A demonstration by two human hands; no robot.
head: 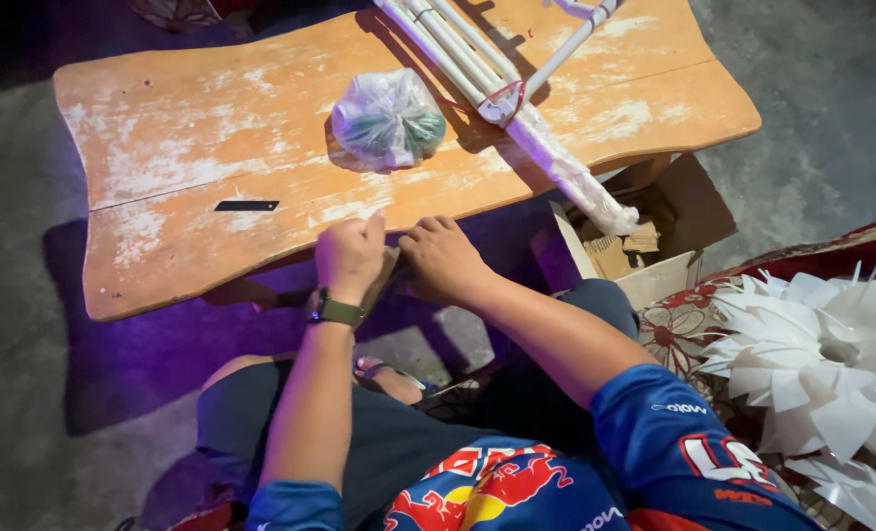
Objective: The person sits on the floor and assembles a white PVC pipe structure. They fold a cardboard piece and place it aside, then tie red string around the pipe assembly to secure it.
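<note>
Both my hands meet at the near edge of a low wooden table (192,128). My left hand (348,254), with a green watch on the wrist, is closed around a small flat brownish piece (387,265). My right hand (445,258) has its fingers curled against the same piece from the right. What the piece is stays mostly hidden between the fingers.
On the table lie a tied clear plastic bag (387,118) with green contents, a bundle of white tubes (477,61) bound with red band, and a small black blade (246,206). An open cardboard box (644,251) stands on the floor at right, beside white cut-out petal shapes (821,364) on a patterned cloth.
</note>
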